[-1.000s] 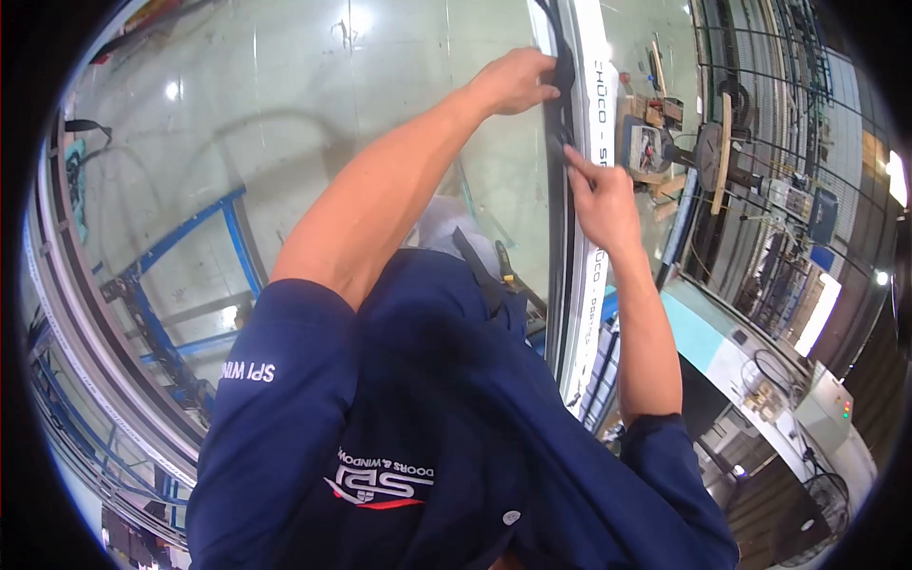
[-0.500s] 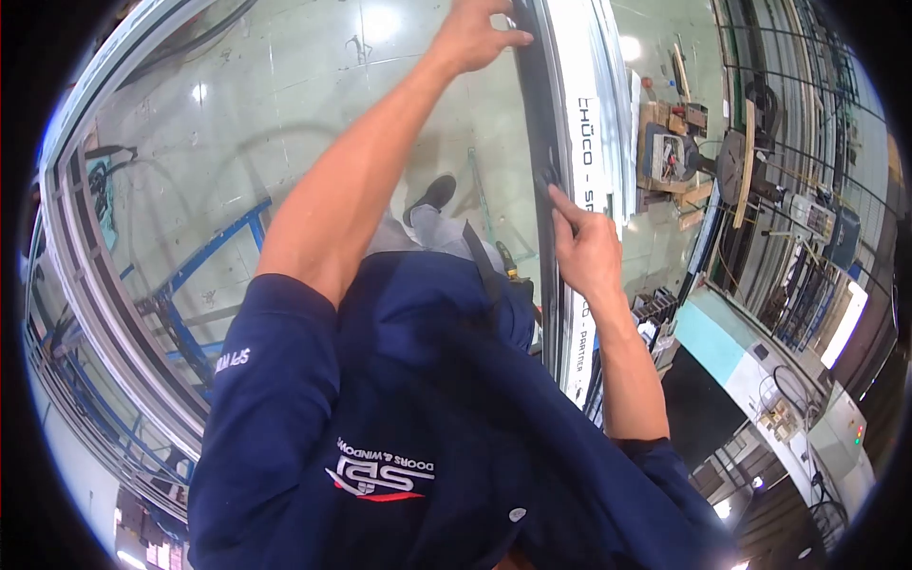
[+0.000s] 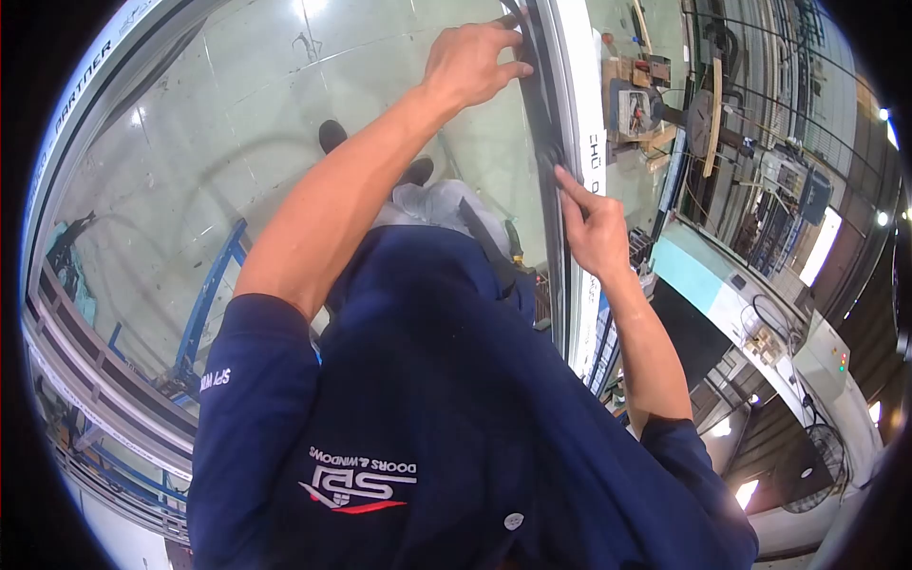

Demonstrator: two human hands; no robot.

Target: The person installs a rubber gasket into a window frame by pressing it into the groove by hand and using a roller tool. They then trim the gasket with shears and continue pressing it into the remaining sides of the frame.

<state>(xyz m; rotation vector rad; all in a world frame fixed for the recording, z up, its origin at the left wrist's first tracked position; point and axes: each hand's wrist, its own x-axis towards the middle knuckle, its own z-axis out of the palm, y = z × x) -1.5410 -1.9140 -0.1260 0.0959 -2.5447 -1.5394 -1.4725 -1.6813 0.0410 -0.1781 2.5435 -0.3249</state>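
Note:
A long aluminium frame profile (image 3: pixel 555 104) with a dark inner side runs beside me, and a black rubber gasket (image 3: pixel 545 152) lies along it. My left hand (image 3: pixel 472 65) is at the far part of the profile, its fingers curled on the black strip and the thumb against the profile. Closer to me, my right hand (image 3: pixel 597 233) presses its outstretched index fingertip on the gasket, with the thumb apart and the other fingers bent. A small raised bit of the strip shows near that fingertip. White protective film (image 3: pixel 587 114) with printed letters covers the profile's outer face.
More of the frame (image 3: pixel 114 380) curves round on the left. A blue metal stand (image 3: pixel 209 294) is on the tiled floor. To the right are a machine (image 3: pixel 632 109) with wooden pieces, a light-topped bench (image 3: pixel 703 271) and racks of long profiles (image 3: pixel 760 57).
The view has shifted, and a second shoe now shows. My left hand appears a little lower in the picture. The right index finger stays on the gasket.

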